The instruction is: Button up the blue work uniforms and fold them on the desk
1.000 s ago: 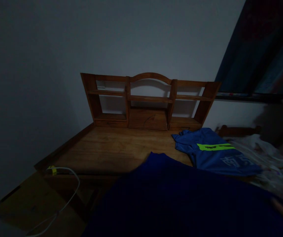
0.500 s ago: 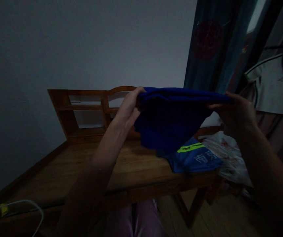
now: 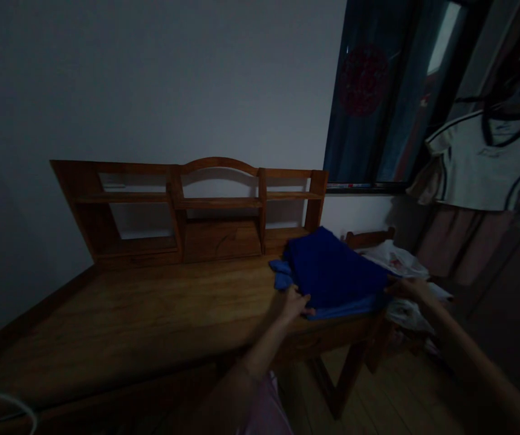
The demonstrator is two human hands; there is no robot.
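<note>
A dark blue folded cloth [image 3: 332, 266] lies on top of a lighter blue garment [image 3: 348, 309] at the right end of the wooden desk [image 3: 164, 308]. At the cloth's near left corner is my left hand [image 3: 295, 304], its fingers closed on the edge. My right hand [image 3: 407, 289] pinches the right corner of the dark blue cloth. Part of the lighter garment sticks out at the left and along the front; the rest of it is covered.
A wooden shelf unit [image 3: 221, 202] stands along the back of the desk. Right of the desk, a chair [image 3: 371, 237] bears white cloth or bags [image 3: 396, 257]. A white shirt [image 3: 477, 163] hangs at the right. A pale cable [image 3: 8, 397] lies at the lower left.
Both hands have lowered the dark blue cloth from in the air onto the lighter blue garment, now covering its yellow stripe. The view has shifted to the right.
</note>
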